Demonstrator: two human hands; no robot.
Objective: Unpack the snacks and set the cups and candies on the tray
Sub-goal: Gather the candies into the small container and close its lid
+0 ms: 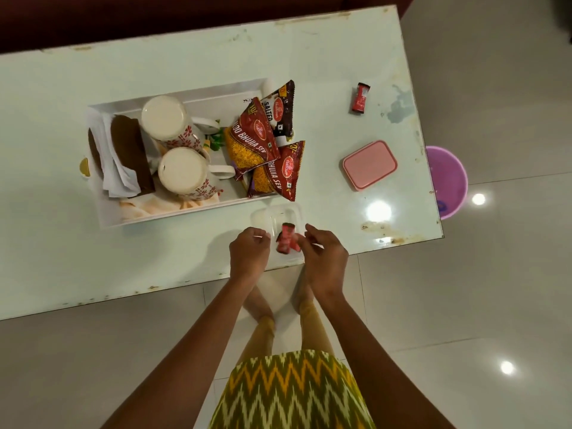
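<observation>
- Seen from above: pale table (325,66) filling the upper half of the frame, grey floor tiles below, two bare arms reaching up from the bottom edge.
- White tray (173,216) at centre left, already loaded: two upturned patterned cups (168,122) (185,173) side by side, brown packets and white paper at its left end, likely parked there to keep the right end free.
- Three snack packets (252,140) overlapping across the tray's right rim, half in and half out, apparently dropped rather than arranged.
- Clear plastic container (278,219), open, just below the tray near the table's near edge, within easy reach of both hands.
- Left hand (249,253) curled loosely beside the container; nothing visible in it, though the fingertips are hidden.
- Right hand (325,258) with fingers bent, pinching or just touching red candies (286,241) over the container; blurred, so grip cannot be confirmed.
- One more red candy (360,98) lying alone at upper right, well apart from the tray.
- Pink lid (370,165) at centre right, set aside flat, probably off the container.
- Purple bucket (448,181) on the floor past the table's right edge.
</observation>
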